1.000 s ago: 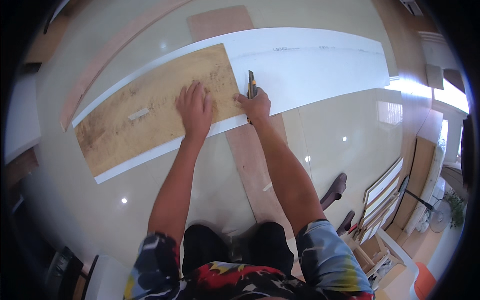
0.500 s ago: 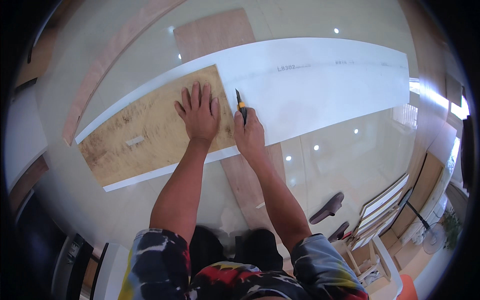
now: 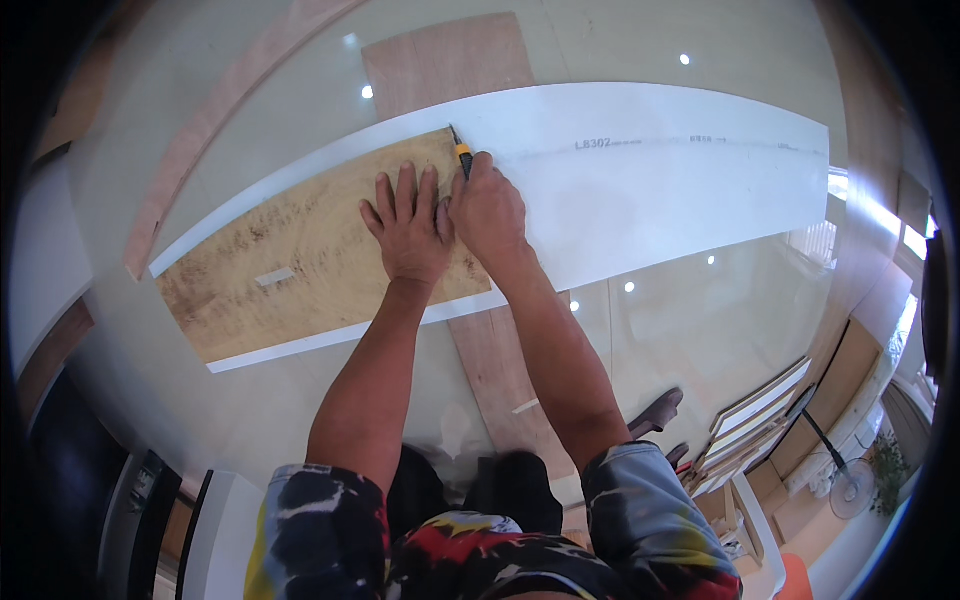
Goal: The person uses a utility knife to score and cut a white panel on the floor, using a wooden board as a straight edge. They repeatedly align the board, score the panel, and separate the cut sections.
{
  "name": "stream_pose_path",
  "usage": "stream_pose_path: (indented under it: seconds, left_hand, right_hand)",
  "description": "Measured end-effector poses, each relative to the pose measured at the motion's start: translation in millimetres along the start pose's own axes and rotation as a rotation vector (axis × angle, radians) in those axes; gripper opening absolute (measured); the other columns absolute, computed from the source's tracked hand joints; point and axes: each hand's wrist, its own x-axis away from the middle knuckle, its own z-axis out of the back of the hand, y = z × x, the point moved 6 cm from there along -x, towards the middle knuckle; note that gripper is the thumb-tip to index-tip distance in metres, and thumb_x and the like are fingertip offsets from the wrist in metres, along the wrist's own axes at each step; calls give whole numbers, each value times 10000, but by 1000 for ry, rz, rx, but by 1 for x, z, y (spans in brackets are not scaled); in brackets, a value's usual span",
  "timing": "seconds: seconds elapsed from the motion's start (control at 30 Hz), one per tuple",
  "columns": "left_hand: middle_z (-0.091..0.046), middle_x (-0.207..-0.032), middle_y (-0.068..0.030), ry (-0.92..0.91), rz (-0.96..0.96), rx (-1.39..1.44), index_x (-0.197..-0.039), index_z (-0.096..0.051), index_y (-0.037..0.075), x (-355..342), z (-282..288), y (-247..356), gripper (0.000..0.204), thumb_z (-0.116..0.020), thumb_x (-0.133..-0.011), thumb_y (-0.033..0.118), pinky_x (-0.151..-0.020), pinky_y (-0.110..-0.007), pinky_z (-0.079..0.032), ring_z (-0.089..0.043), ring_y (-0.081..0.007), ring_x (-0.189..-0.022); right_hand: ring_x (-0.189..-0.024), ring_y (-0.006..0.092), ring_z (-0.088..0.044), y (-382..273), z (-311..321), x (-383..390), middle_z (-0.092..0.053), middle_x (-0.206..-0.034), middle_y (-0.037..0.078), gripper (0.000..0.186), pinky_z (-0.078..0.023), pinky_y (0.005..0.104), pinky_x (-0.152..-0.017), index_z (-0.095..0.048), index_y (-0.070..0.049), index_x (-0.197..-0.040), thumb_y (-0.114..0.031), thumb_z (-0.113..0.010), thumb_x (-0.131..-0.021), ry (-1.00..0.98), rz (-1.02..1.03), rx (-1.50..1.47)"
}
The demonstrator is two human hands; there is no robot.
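Observation:
A brown, scuffed board (image 3: 320, 235) lies on the left part of a long white sheet (image 3: 660, 200). My left hand (image 3: 412, 228) presses flat on this board near its right edge, fingers spread. In my right hand (image 3: 489, 212) is a utility knife (image 3: 463, 155) with a black and yellow body, gripped from above. The knife's tip is at the far right corner of the brown board, against the white sheet. My right hand's fingers are beside my left thumb, partly hiding the board's right edge.
A reddish plywood strip (image 3: 500, 375) shows under the white sheet, and a similar panel (image 3: 450, 65) shows beyond it. Another long strip (image 3: 215, 115) lies at far left on the glossy floor. Slippers (image 3: 657, 412), framed panels (image 3: 755, 425) and a fan (image 3: 852, 487) are at the right.
My right hand has moved the knife away from me and left, from the white sheet to the brown board's far corner. My left hand still presses on the board.

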Motion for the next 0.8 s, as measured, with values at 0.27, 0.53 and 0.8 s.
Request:
stream_pose_path:
  seconds: [0.27,0.53,0.8]
  left_hand:
    - [-273,-1578,-40,-15,-3,-9,-1483,-420,245,0,0,2,529,-505,-983,397,-1151,-661,-80,-173,-362,-1475]
    - [-285,-1586,-70,-8,-11,2,-1486,-428,215,0,3,3,529,-494,-976,338,-1141,-651,-94,-197,-385,-1465]
    - [-291,-1585,-73,6,-16,0,-1482,-433,207,1,3,1,528,-489,-977,350,-1144,-650,-84,-193,-386,-1469]
  right_hand:
    - [-716,455,-663,4,1,4,-651,-734,274,244,-528,523,-640,-518,37,-912,-202,-550,-950,80,46,-23]
    - [-778,458,-678,-1,8,-4,-665,-782,281,247,-546,519,-704,-525,35,-934,-211,-550,-945,29,35,12]
    - [-746,480,-664,3,-1,-1,-650,-750,304,267,-543,529,-677,-521,38,-919,-224,-535,-962,88,63,-18]
